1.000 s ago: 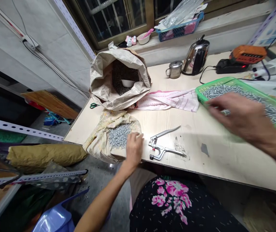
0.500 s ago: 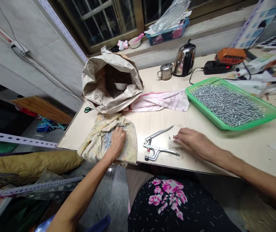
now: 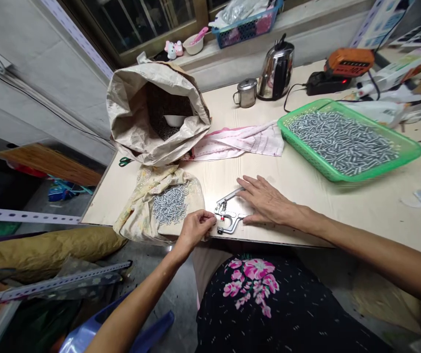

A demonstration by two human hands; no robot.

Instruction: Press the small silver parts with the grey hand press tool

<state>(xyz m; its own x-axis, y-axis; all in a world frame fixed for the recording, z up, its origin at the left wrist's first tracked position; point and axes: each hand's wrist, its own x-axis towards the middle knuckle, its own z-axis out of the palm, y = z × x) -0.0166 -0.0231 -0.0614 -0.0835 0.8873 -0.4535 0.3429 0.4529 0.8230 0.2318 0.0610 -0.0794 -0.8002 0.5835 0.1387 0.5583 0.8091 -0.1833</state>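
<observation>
The silver hand pliers (image 3: pixel 237 215) lie on the table with their handles spread and a red-tipped part in the jaw. My right hand (image 3: pixel 267 201) is open over the handle ends, fingers stretched at the upper handle and thumb by the lower one. At the jaw end, my left hand (image 3: pixel 196 226) is closed in a pinch; whatever is between the fingertips is too small to make out. Just left of the pliers, a heap of small silver metal pieces (image 3: pixel 170 203) rests on a yellow patterned cloth (image 3: pixel 137 208).
A green basket (image 3: pixel 376 175) of similar metal pieces stands at right. Behind the cloth, a large open sack (image 3: pixel 125 125) holds brown contents and a white scoop (image 3: pixel 174 120). A pink-white towel (image 3: pixel 247 142), metal cup (image 3: pixel 247 93), kettle (image 3: pixel 277 71) and green-handled scissors (image 3: pixel 125 161) are also there.
My left hand has left the heap of metal pieces and moved right to the pliers' jaw. My right hand has moved left onto the handles. The view has shifted slightly.
</observation>
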